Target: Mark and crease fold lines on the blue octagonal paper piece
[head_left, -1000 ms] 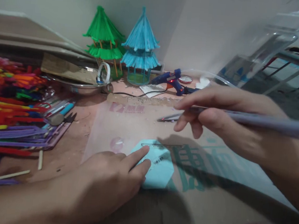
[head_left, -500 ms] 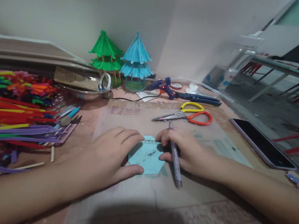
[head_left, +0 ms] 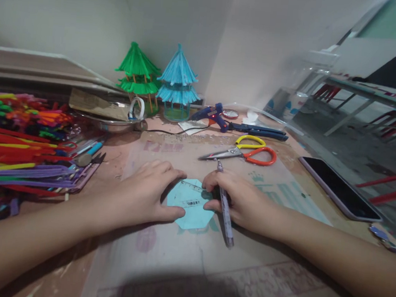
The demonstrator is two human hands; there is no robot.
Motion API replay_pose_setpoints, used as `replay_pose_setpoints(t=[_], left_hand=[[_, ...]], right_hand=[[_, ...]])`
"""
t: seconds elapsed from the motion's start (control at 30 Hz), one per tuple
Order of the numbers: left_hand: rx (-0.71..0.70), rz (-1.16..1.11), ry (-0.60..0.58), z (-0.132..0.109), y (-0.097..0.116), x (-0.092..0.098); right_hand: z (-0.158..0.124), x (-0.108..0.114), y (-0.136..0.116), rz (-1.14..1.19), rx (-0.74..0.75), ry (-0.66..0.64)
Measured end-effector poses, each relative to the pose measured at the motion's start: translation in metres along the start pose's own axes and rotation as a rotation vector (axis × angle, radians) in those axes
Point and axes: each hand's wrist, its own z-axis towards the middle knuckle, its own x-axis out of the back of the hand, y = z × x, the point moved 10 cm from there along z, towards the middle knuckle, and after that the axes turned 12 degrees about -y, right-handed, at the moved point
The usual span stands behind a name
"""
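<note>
Pale-blue paper hexagon [head_left: 192, 209] lies flat near the middle of the table [head_left: 113, 171], on a printed sheet [head_left: 175, 253] that covers much of the top. What looks like a small clear ruler [head_left: 194, 187] lies across the hexagon's far part.

The left hand [head_left: 145, 194] rests palm down with its fingers spread. Its fingertips touch the hexagon's left edge and the thumb presses at the near-left corner. The right hand [head_left: 244, 199] is curled around a pen [head_left: 226, 213], and its fingertips touch the hexagon's right edge. The pen's tip points toward the far edge of the table.

Just beyond the right hand lie scissors [head_left: 244, 153] with one yellow and one orange handle. Behind them is a blue glue gun [head_left: 215, 116]. Green [head_left: 135, 74] and blue [head_left: 178, 83] pagoda models stand at the far edge against the wall. A pile of coloured pipe cleaners [head_left: 20, 151] fills the left edge, and a dark phone [head_left: 340, 187] lies by the right edge.
</note>
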Motion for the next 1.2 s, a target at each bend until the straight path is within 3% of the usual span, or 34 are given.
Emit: replay_pose_setpoints(t=[0.3, 0.57, 0.73, 1.03, 1.2], left_hand=[[0.038, -0.026, -0.012, 0.001, -0.005, 0.0], [-0.048, 0.041, 0.09, -0.007, 0.004, 0.005], [-0.057, 0.082, 0.052, -0.008, 0.011, 0.001], [0.053, -0.02, 0.004, -0.001, -0.003, 0.005], [0.032, -0.056, 0.014, -0.001, -0.005, 0.004]], right_hand=[[0.002, -0.003, -0.002, -0.027, 0.008, -0.008], [-0.001, -0.005, -0.004, 0.002, 0.027, -0.006], [-0.003, -0.006, -0.005, 0.029, 0.041, -0.014], [-0.001, -0.008, -0.004, 0.018, 0.038, -0.023], [0.0, -0.009, -0.007, 0.001, 0.048, -0.02]])
